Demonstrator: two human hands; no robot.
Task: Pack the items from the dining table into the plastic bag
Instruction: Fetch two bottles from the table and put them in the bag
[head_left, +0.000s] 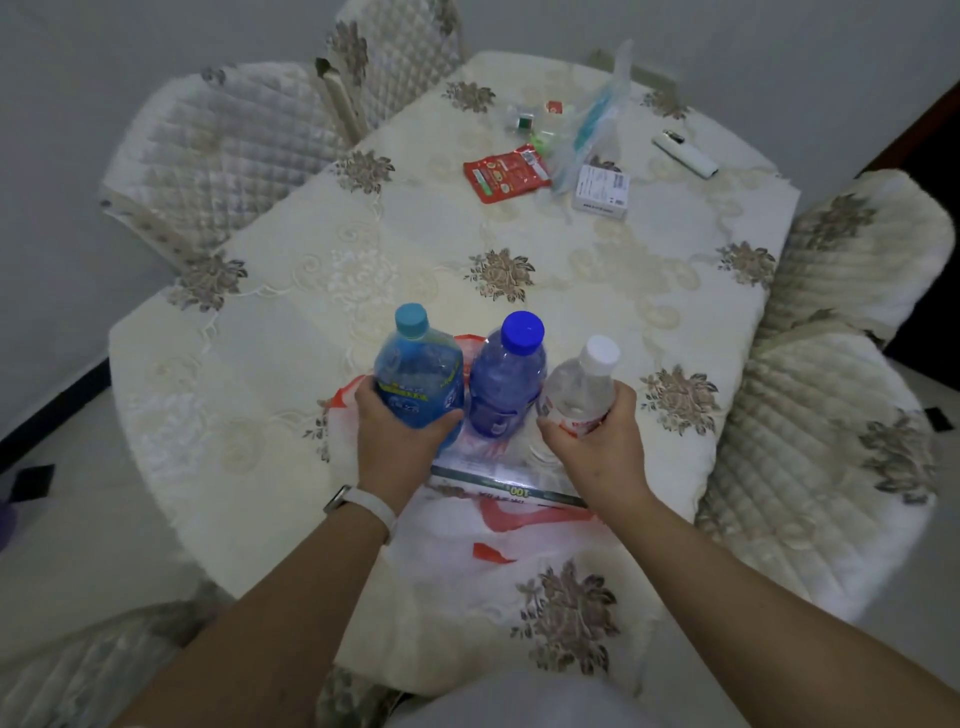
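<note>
Bare forearms (291, 613), white wristband (375, 512) on left wrist (grey rectangular case (337, 499)), pale garment (519, 699) at waist

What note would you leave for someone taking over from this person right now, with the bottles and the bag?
Left grip: curled round the light blue bottle, which is upright.
Right grip: curled round the clear bottle, also upright.
The dark blue bottle stands free between them. All three stand at the plastic bag, crumpled by the near table edge, with a flat green-edged box.
Done: bottles are at the bag; whether anything is inside is unclear.
Left: red packet, white box and white lighter-shaped thing, all on the far side.
</note>
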